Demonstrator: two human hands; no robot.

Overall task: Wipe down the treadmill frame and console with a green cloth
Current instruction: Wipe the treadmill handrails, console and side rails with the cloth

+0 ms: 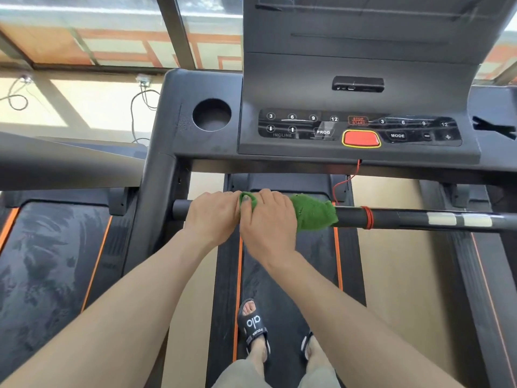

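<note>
A black handlebar [397, 218] runs across the treadmill in front of me, below the grey console [358, 127]. A green cloth [314, 214] is wrapped over the bar near its left end. My right hand [268, 219] grips the cloth around the bar, and a fold of cloth shows between my two hands. My left hand [212, 215] grips the bar just left of it, touching the cloth's edge. The bar under both hands is hidden.
The console carries a red stop button [361, 139], a button panel and a round cup holder [211, 114]. A red cord [367, 217] is wound on the bar right of the cloth. White tape patches [458, 219] lie further right. A second treadmill [53, 247] stands at left. My sandalled feet [253, 329] stand on the belt.
</note>
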